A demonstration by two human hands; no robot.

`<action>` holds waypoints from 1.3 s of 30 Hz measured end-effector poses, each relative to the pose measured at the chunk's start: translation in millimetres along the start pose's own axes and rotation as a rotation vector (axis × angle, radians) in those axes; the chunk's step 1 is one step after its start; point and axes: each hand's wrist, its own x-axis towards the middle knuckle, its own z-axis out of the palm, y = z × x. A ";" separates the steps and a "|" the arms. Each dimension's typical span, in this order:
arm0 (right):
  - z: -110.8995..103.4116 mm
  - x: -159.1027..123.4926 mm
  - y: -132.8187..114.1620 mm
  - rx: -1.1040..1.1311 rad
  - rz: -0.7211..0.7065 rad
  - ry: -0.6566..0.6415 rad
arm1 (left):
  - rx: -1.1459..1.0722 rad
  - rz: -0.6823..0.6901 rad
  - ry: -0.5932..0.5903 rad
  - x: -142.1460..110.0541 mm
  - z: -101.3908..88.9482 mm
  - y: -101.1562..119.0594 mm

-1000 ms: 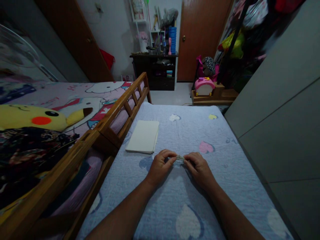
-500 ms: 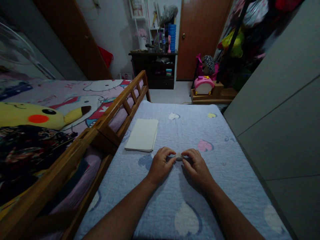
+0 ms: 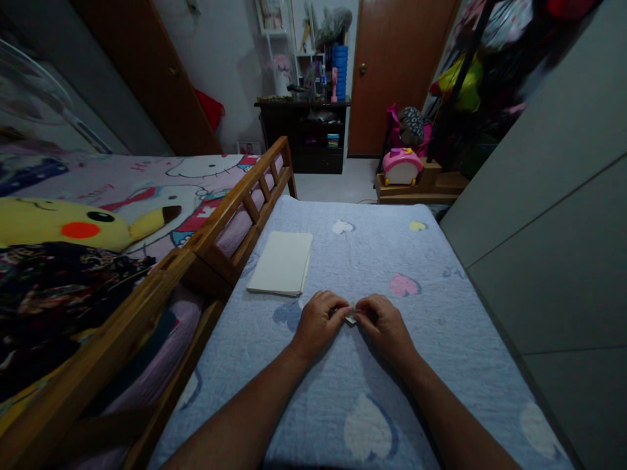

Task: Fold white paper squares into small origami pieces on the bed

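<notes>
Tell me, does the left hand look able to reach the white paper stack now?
Probably yes: the paper stack lies close, ahead and to the left of the left hand, with only bedsheet between. That hand, though, seems to pinch a small pale piece.

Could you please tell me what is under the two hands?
The blue heart-patterned cover spreads beneath the left hand and right hand; a small pale piece shows between them. Anything directly below the palms, and parts of that piece, cannot be seen.
</notes>
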 end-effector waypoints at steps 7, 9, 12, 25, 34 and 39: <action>0.9 1.3 -1.2 -0.030 -0.063 -0.023 | 0.050 0.032 -0.009 -1.9 3.5 -1.3; 1.2 1.4 -1.7 -0.034 -0.076 -0.032 | 0.018 0.029 -0.011 -2.4 4.7 -1.9; 1.2 1.3 -2.8 -0.034 -0.082 -0.043 | -0.030 0.027 -0.014 -2.8 5.1 -1.6; -7.9 -0.4 -7.3 0.069 -0.013 -0.015 | -0.014 -0.006 0.000 -3.8 -1.3 2.5; -15.1 -2.4 -5.6 -0.018 0.078 0.005 | -0.194 -0.214 0.021 -3.5 -11.1 -6.3; -14.5 -3.5 -2.1 -0.050 0.047 0.010 | -0.283 -0.271 0.014 -3.7 -13.4 -9.3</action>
